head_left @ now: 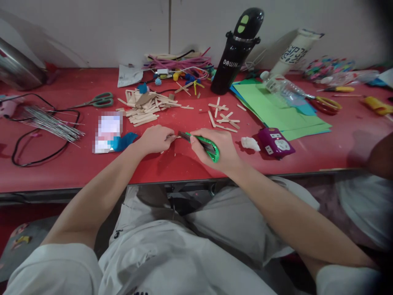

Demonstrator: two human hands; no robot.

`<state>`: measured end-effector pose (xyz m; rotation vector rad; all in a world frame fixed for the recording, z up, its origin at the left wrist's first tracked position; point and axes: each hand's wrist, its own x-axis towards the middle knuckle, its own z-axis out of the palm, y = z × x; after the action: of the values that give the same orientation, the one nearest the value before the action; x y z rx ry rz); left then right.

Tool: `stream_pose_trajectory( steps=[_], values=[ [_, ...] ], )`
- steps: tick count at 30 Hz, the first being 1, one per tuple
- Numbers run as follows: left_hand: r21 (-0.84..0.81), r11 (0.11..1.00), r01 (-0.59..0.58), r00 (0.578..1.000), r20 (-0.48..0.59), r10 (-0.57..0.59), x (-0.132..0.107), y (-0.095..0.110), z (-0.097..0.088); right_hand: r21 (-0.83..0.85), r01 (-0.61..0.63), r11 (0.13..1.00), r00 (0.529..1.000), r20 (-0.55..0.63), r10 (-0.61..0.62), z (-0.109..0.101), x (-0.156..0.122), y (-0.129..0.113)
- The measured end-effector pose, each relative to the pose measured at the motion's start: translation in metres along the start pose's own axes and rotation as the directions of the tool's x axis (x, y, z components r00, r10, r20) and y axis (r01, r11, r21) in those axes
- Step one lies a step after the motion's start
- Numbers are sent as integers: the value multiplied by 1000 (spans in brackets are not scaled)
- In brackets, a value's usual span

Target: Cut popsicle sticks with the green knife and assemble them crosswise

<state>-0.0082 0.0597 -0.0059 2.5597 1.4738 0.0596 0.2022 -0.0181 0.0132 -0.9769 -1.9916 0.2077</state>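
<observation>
My right hand (219,149) is closed around a green utility knife (206,146), its blade end pointing left. Just left of the blade, my left hand (156,139) pinches a small wooden stick piece (175,137) against the red table (61,164). The two hands almost meet near the table's front edge. Small wood chips lie on the table below them.
A pile of wooden craft sticks (144,107) and loose sticks (222,116) lie behind my hands. Further off are green paper sheets (276,110), a black bottle (238,49), a purple power strip (276,142), green-handled scissors (98,100), wires (52,123). Another person sits at the right (377,184).
</observation>
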Motion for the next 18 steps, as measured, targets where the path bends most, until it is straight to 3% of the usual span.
stream_pose_trajectory(
  steps=[6, 18],
  values=[
    [-15, 1000, -2, 1000, -7, 2, -1, -1, 0, 3, 9, 1000, 1000, -1, -9, -1, -2, -1],
    [-45, 999, -10, 1000, 17, 11, 0, -2, -1, 135, -168, 977, 986, 41, 164, 1, 3, -1]
  ],
)
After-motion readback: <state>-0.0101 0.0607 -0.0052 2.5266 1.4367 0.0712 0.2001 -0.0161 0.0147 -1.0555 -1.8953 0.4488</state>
